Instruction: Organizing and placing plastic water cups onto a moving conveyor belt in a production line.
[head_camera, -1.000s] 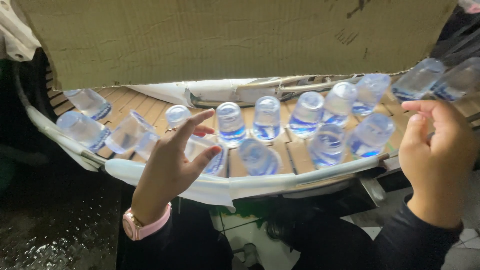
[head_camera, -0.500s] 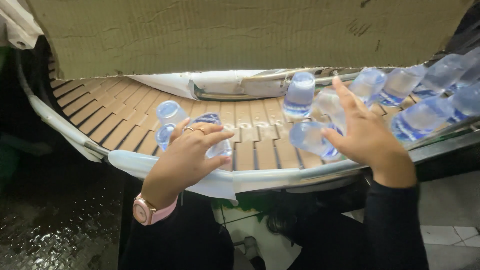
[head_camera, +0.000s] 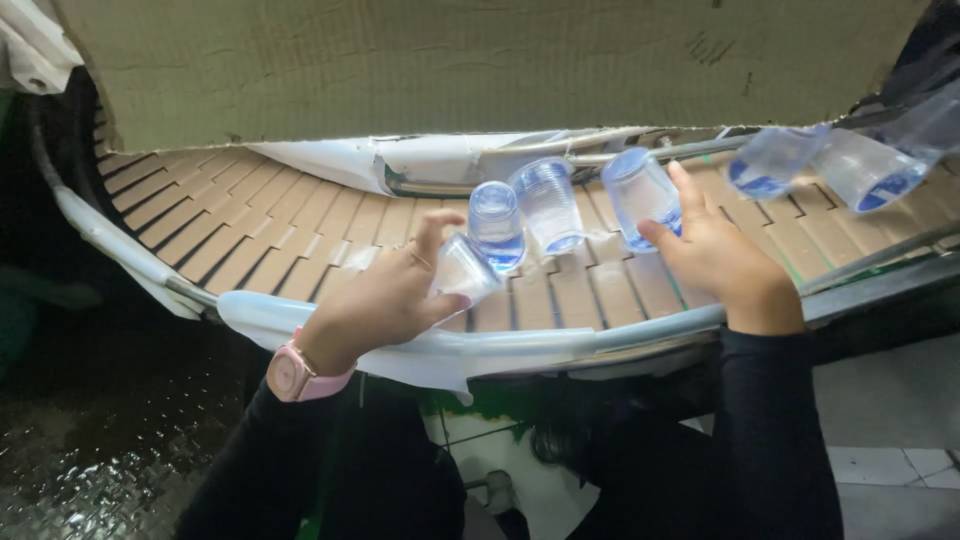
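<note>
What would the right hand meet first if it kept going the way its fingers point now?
Probably the clear plastic cup with the blue base: the right hand points up and left across the slatted conveyor, and its fingers already look to be touching that cup, though depth is unclear.

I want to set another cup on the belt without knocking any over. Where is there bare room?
The widest bare stretch of the slatted belt lies left of the left hand, bordered by the curved outer rail and the cardboard sheet. It is crowded between the hands, where clear cups cluster by the right hand, and at far right.
</note>
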